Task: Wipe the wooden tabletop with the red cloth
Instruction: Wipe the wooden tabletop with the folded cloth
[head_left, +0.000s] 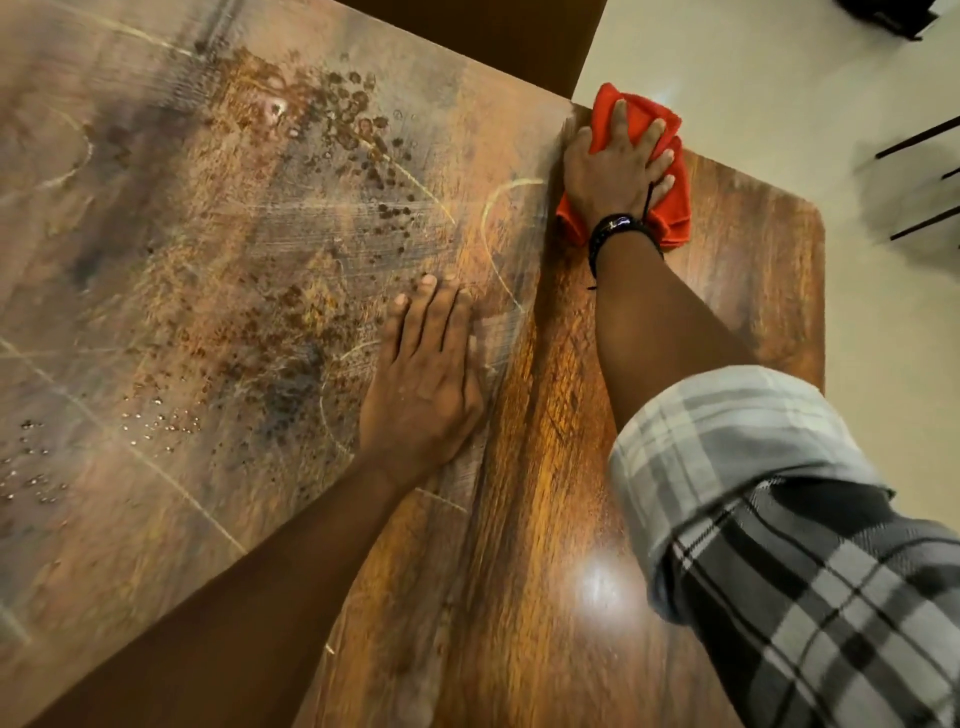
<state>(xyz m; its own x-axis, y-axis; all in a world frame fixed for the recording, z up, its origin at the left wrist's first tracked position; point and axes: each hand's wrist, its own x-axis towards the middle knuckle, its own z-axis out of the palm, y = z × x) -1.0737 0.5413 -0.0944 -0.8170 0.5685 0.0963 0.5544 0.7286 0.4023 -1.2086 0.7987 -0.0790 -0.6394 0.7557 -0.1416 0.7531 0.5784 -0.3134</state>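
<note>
Presently: right hand (615, 166), flat-fingered, pressing red cloth (675, 221) at one o'clock.
Left hand (421, 395): lying flat, empty.
Wooden tabletop (571, 519): apparently shining clean at five o'clock; grime (343, 119) spreading toward nine o'clock.

The cloth (675, 218) is bright red. The tabletop (545, 519) shows a warm orange-brown wood grain on its right part; its left part is dull grey-brown, with dark brown speckles and thin pale curved lines. The sleeve (779, 519) is checked in grey, white and black. The wristband (615, 226) is black. The floor (779, 78) is cream.
</note>
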